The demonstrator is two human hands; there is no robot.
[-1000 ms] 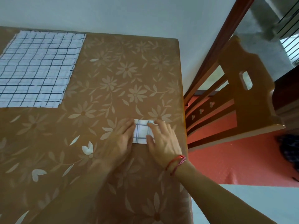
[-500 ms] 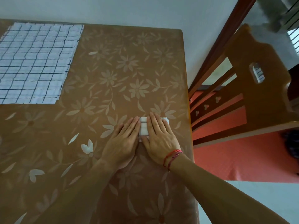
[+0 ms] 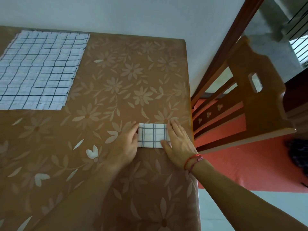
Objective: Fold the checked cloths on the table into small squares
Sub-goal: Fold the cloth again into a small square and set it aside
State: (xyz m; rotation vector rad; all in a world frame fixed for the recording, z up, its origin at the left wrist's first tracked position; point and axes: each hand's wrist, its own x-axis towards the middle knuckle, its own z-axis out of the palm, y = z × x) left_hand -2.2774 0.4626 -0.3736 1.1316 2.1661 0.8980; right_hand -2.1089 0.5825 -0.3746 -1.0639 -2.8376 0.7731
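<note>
A small folded checked cloth [image 3: 152, 135], white with blue lines, lies flat near the table's right edge. My left hand [image 3: 125, 144] lies flat on the table with its fingers against the cloth's left side. My right hand [image 3: 179, 142] rests with straight fingers on the cloth's right end, thumb on its near right corner; red threads circle that wrist. A large unfolded checked cloth [image 3: 38, 70] is spread flat at the far left of the table.
The table [image 3: 116, 80] wears a brown floral cover; its right edge runs just past my right hand. A wooden chair [image 3: 246, 100] stands to the right over a red floor. A white wall lies behind the table.
My hands were together on top of the folded cloth; they have slid apart to its left and right ends, uncovering its checked top.
</note>
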